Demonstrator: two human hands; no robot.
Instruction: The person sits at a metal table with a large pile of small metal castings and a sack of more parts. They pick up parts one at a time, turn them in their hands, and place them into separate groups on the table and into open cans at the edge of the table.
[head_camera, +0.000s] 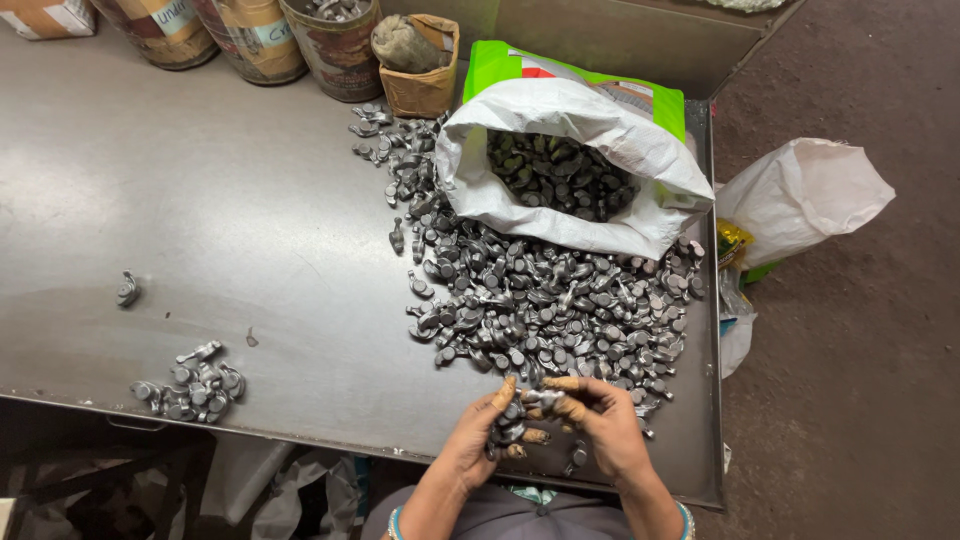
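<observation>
My left hand (478, 433) is cupped around several small grey metal parts (512, 428) near the table's front edge. Beside it, my right hand (598, 420) pinches one metal part (540, 399) between its fingertips, touching the left hand's fingers. Just beyond both hands lies a big heap of the same metal parts (545, 300), spread over the grey metal table (230, 200). Behind the heap stands a white woven sack (560, 120) with a green side, its mouth rolled open and more parts inside.
A small pile of parts (190, 385) sits at the front left, a single part (127, 290) beyond it. Round tins (255, 35) and a small carton (425, 70) line the back edge. A second white sack (800, 195) lies off the table's right edge on the floor.
</observation>
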